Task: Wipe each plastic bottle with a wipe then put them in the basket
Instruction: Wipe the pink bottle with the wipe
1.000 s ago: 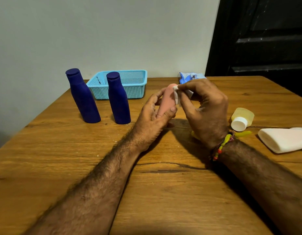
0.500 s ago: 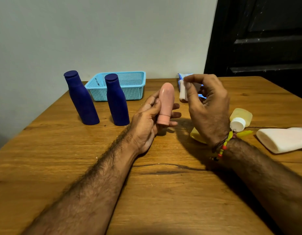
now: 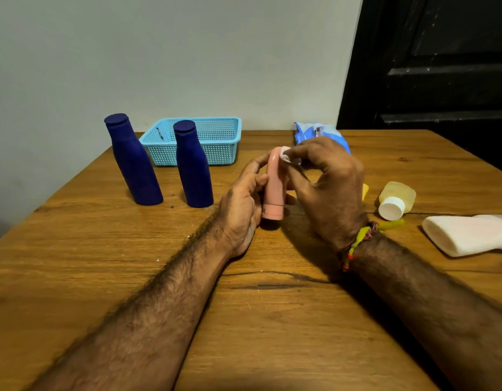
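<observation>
Zero bottles lie in the light-blue perforated plastic basket (image 3: 216,142) at 11 o'clock. Left hand (image 3: 241,204) grip holds the small pink plastic bottle (image 3: 274,190); right hand (image 3: 328,182) grip pinches the white wipe (image 3: 286,156) on its top. Judged: first wipe under way, all bottles remain.

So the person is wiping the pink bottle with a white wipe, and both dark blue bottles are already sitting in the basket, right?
Not quite. The head view shows both dark blue bottles standing upright on the table in front of the basket, not in it. The rest holds: the left hand holds the pink bottle while the right hand presses a white wipe to its top.
</observation>
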